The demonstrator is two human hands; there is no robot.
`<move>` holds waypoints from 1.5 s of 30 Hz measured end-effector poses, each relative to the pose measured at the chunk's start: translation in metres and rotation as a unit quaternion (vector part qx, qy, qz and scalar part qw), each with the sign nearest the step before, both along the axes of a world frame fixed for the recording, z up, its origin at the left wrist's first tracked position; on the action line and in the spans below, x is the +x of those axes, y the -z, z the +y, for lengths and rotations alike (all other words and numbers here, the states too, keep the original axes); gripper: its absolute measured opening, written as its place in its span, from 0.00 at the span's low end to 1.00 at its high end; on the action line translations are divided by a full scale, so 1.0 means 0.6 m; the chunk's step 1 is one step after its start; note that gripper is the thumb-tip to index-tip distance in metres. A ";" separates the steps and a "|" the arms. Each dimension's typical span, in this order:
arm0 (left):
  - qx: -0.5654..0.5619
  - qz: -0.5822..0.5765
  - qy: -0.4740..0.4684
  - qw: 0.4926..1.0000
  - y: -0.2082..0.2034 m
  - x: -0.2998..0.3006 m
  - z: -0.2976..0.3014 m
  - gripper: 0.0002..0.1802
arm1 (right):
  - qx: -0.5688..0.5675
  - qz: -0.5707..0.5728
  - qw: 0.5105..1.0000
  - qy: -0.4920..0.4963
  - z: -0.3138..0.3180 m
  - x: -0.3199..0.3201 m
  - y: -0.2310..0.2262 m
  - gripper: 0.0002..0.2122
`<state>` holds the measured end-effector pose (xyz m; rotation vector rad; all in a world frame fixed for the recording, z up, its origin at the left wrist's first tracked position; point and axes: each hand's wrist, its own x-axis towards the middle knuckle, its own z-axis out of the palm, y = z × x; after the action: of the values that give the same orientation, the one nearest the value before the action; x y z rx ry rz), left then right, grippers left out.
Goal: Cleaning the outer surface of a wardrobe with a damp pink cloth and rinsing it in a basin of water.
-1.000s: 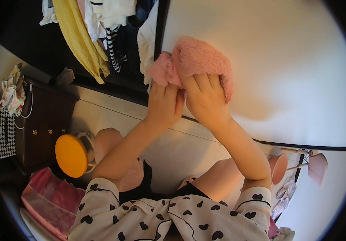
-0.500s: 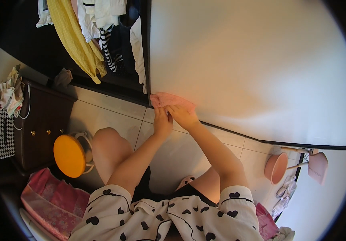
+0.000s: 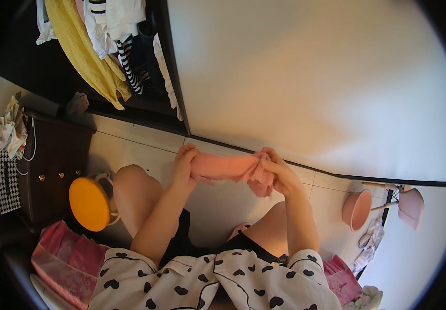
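A pink cloth (image 3: 223, 168) is stretched between my two hands, above the floor and in front of my knees. My left hand (image 3: 184, 164) grips its left end. At the other end, my right hand (image 3: 283, 173) is closed on a bunched part, and a crumpled fold hangs below those fingers. Just beyond the cloth stands a large pale sliding wardrobe door (image 3: 305, 88) with a dark frame. The cloth is apart from the door.
Left of the door, clothes (image 3: 86, 57) hang in the dark wardrobe. A dark drawer cabinet (image 3: 52, 160) and a yellow round stool (image 3: 89, 204) stand on my left. To the right are a pink basin (image 3: 357, 211) and a pink dustpan (image 3: 410, 209). Tiled floor (image 3: 130, 139) lies between.
The cloth has come off the lower edge of the door, back toward me. My hands, close together before, have moved apart and now hold it by its two ends.
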<state>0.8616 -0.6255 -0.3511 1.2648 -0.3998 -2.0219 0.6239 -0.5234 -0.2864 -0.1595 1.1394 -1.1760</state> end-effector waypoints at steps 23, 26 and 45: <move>-0.706 -0.443 0.024 0.552 0.061 -0.154 -0.022 0.35 | -0.345 0.863 0.338 0.150 -0.131 0.067 0.132 0.13; -0.663 -0.434 0.127 0.597 0.125 -0.136 0.000 0.36 | -0.332 0.866 0.373 0.013 -0.095 0.059 0.197 0.17; -0.693 -0.364 -0.051 0.620 -0.011 -0.127 -0.072 0.38 | -0.339 0.894 0.287 0.063 -0.145 0.066 -0.026 0.15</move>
<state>0.7857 -0.6687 -0.3443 0.8315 -1.7618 -0.4315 0.6635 -0.6106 -0.2708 -2.7423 2.3133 -1.2029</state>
